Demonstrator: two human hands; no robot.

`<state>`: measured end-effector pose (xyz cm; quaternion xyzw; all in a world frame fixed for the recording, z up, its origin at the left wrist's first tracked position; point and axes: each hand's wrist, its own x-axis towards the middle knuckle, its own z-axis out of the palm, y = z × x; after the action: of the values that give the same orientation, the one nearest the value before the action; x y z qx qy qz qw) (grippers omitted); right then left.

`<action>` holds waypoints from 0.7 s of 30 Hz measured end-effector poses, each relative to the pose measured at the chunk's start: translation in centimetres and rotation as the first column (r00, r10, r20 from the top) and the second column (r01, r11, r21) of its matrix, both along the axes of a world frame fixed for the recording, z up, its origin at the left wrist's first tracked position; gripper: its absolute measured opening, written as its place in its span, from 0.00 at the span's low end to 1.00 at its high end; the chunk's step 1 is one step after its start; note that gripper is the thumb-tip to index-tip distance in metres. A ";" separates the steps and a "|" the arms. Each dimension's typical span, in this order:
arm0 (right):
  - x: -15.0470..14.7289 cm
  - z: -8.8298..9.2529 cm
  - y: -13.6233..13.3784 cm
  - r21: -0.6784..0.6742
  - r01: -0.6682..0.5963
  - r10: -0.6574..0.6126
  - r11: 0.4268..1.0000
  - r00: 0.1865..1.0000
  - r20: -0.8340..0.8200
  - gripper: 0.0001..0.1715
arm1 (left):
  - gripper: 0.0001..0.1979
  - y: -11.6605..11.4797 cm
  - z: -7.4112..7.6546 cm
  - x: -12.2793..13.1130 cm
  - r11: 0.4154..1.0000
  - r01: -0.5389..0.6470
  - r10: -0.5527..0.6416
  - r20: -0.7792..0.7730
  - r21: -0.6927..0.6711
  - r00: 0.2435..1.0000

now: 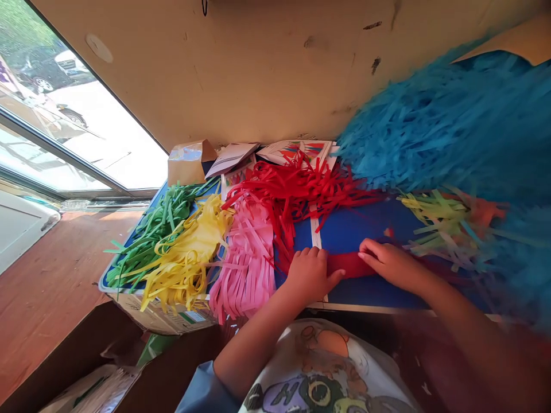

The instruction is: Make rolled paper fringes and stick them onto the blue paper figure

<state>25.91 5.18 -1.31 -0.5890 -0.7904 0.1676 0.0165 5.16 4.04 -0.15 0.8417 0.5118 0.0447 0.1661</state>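
A strip of red fringed tissue paper (349, 265) lies flat on the blue tabletop in front of me. My left hand (309, 275) is closed over its left end, thumb pointing right along the strip. At the other end, my right hand (383, 261) pinches the paper between thumb and fingers. The strip's fringe spreads out past both hands, partly hidden beneath them. Just beyond, a heap of red fringed paper (297, 186) covers the middle of the table.
Green fringed paper (163, 226), yellow fringed paper (191, 246) and pink fringed paper (247, 252) lie at the left. A large blue fringe pile (434, 126) fills the right, beside multicoloured strips (447, 221). An open cardboard box (86, 344) stands below, left. A wall (258, 69) rises behind.
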 end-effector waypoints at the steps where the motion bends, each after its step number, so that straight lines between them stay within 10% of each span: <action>1: 0.2 -0.2 -0.6 0.075 -0.017 0.018 0.997 1.000 -0.017 0.13 | 0.21 0.0 0.0 -0.1 0.999 0.036 -0.038 0.074 0.027 0.997; 5: 0.5 -1.2 -3.4 0.436 -0.163 0.188 0.885 0.982 -0.016 0.14 | 0.31 0.1 0.1 0.0 0.984 0.178 -0.167 0.405 0.012 0.899; 11: 0.0 -3.0 -6.8 0.649 -0.216 0.272 0.729 0.962 0.015 0.11 | 0.33 -0.9 0.3 0.8 0.881 0.432 -0.363 0.309 -0.192 0.879; 21: 0.2 -7.7 -11.4 0.626 -0.203 0.254 0.753 0.967 0.008 0.06 | 0.30 -1.8 -1.8 -1.2 0.730 0.683 -0.671 0.158 -0.031 0.725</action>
<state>26.13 -6.26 -9.00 -0.4424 -0.8659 -0.0787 0.2195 3.99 2.20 -1.92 0.9572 0.1584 0.0159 0.2416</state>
